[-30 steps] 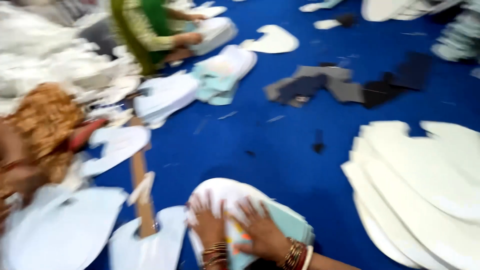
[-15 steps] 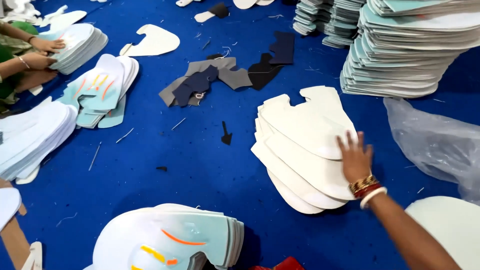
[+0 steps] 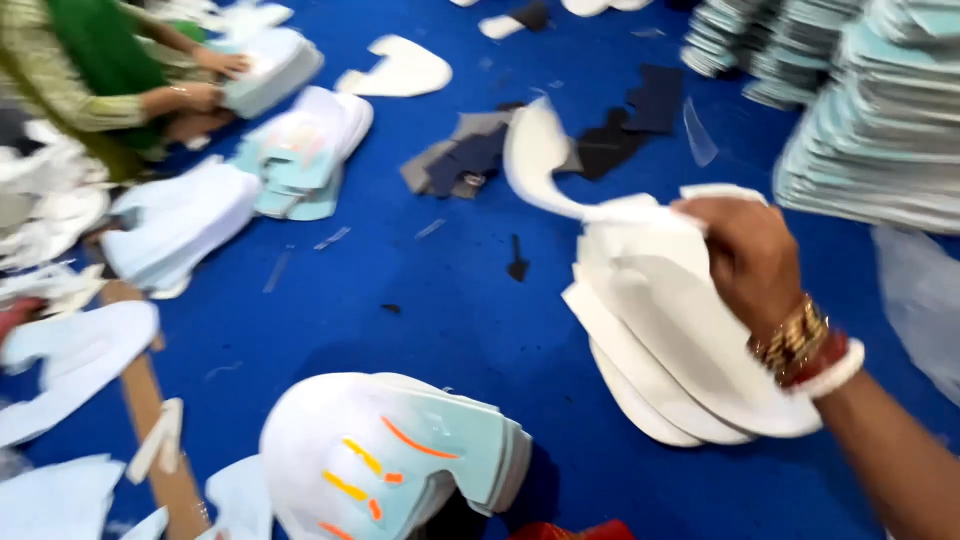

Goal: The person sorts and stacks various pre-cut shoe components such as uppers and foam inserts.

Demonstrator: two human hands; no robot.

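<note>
My right hand [image 3: 745,255], with bangles at the wrist, grips the edge of a white foam sheet [image 3: 560,175] and lifts it, curled, off a stack of white cut-out sheets [image 3: 660,370] on the blue floor. My left hand is out of sight. In front of me lies a pile of white and pale blue cut-outs with orange and yellow marks [image 3: 400,460].
Tall stacks of pale blue and white sheets [image 3: 870,120] stand at the right. Dark fabric scraps [image 3: 560,145] lie at the middle back. Another person in green [image 3: 90,70] handles a stack at the far left. More white piles [image 3: 180,225] and a cardboard strip [image 3: 150,410] are on the left.
My right hand went from resting flat on the white stack to gripping its top sheet and peeling it upward. The view has shifted slightly left.
</note>
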